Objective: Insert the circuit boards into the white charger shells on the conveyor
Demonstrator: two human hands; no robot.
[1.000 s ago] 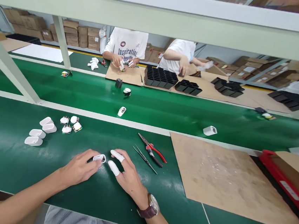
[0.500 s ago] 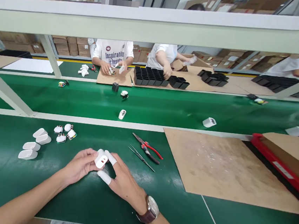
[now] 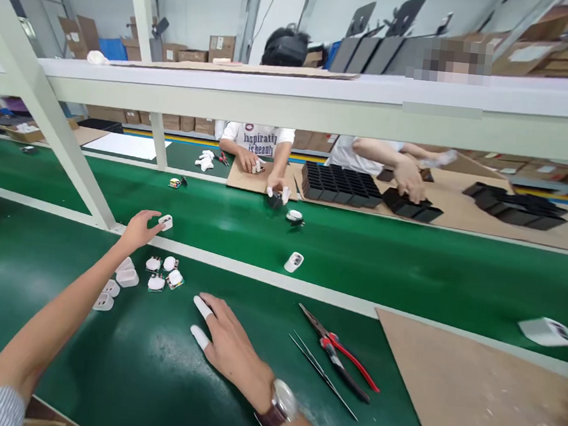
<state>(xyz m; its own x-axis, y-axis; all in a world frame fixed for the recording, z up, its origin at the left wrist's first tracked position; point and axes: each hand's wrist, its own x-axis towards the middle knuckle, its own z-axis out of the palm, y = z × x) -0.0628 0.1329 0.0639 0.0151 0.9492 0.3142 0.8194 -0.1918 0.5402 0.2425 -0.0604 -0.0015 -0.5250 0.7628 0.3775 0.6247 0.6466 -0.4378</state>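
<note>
The left hand (image 3: 139, 229) pinched a small white plastic charger shell (image 3: 165, 222) in its fingertips over the far edge of the green tabletop (image 3: 138, 373), arm outstretched to reach. The right hand (image 3: 231, 348) lay flat, open and empty, bracing nearby.

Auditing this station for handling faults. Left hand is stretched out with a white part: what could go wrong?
1. The left hand pinches the white charger part only at the fingertips, by the white rail; it could slip.
2. That forearm passes over the white housings and might knock them.
3. The right hand lies flat near the tweezers, whose tips could snag it.
</note>
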